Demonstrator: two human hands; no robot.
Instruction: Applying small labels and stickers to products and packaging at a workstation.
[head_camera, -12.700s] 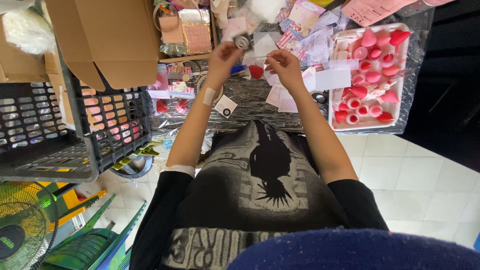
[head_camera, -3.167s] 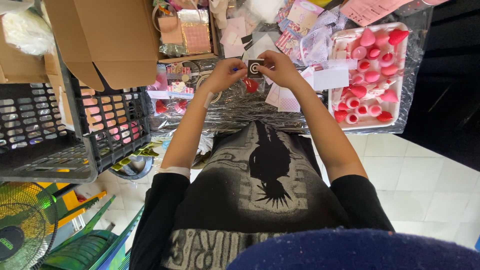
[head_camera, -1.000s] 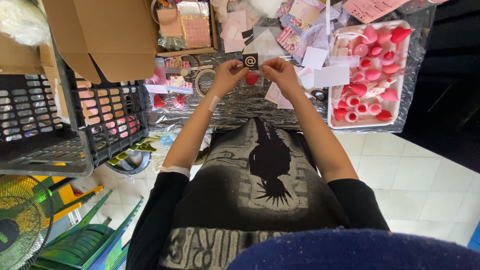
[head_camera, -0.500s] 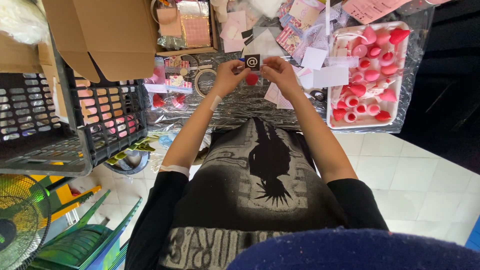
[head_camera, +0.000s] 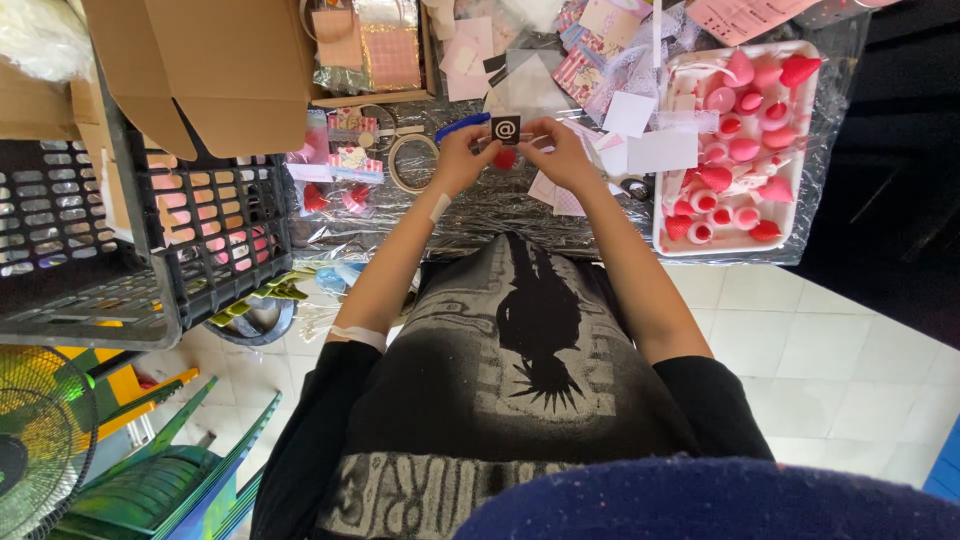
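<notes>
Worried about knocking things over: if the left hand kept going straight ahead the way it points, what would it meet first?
Probably the small black card that the left hand pinches; past that, the loose paper cards, though depth is unclear.

White tray (head_camera: 668, 215) of pink sponges, black crate (head_camera: 215, 235), cardboard box (head_camera: 225, 65), green fan (head_camera: 40, 440)

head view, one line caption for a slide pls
Both hands, left hand and right hand, hold a small black square card over a small red piece.
</notes>
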